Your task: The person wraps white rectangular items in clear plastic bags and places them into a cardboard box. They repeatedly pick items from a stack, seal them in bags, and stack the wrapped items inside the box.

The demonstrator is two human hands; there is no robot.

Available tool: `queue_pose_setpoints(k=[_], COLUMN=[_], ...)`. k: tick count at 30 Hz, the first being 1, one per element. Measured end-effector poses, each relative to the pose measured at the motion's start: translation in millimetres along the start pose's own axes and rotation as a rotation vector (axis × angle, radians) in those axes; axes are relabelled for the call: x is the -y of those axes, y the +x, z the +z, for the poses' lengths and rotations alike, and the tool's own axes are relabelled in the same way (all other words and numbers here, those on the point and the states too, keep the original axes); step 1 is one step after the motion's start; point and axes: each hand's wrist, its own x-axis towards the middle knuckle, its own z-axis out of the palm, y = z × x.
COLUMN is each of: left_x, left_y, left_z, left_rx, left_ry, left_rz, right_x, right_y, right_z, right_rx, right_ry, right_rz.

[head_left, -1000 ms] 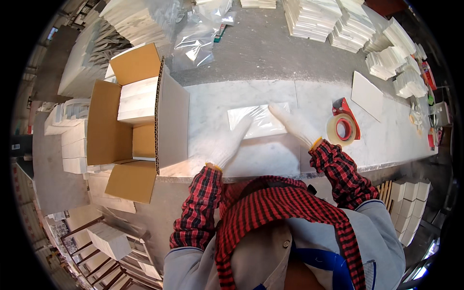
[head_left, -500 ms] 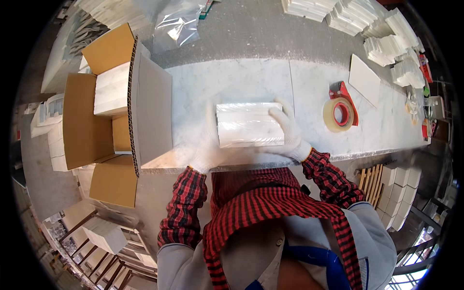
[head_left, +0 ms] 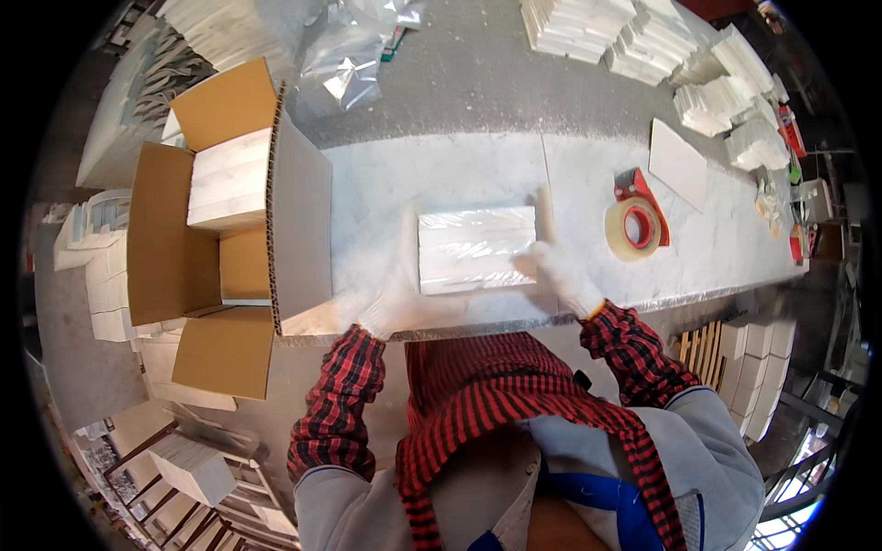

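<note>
A block of white slabs wrapped in shiny clear film [head_left: 476, 250] lies flat on the white marble-patterned worktop [head_left: 386, 174] in front of me. My left hand [head_left: 397, 292], in a white glove, is at the block's left end. Its fingers point away from me, and its thumb stretches along the near side. My right hand [head_left: 568, 275], gloved too, is beside the right end with its fingers extended. Both hands are open and somewhat blurred; whether they touch the film is hard to see.
An open cardboard box [head_left: 175, 239], partly filled with white blocks, stands at the left. A red tape dispenser [head_left: 650, 216] and a white sheet-like piece [head_left: 678, 163] lie to the right. Clear plastic bags [head_left: 344, 69] and stacked white slabs [head_left: 574, 26] are along the far side.
My right hand has come off the top of the wrapped block, and its fingers are straighter. Both hands stand slightly farther apart. The whole view has shifted a little.
</note>
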Motion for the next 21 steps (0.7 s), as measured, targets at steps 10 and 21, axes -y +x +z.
queue_pose_setpoints(k=[10, 21], left_x=[51.9, 36.7], left_y=[-6.6, -32.6], left_z=[15.3, -16.6], left_rx=[-0.232, -0.063], left_ry=[-0.101, 0.136], left_rz=[-0.044, 0.185], right_x=[-30.9, 30.6], right_y=[24.0, 17.8], right_z=[22.5, 20.7], right_rx=[-0.041, 0.043], right_ry=[0.139, -0.997], right_rz=[-0.016, -0.413])
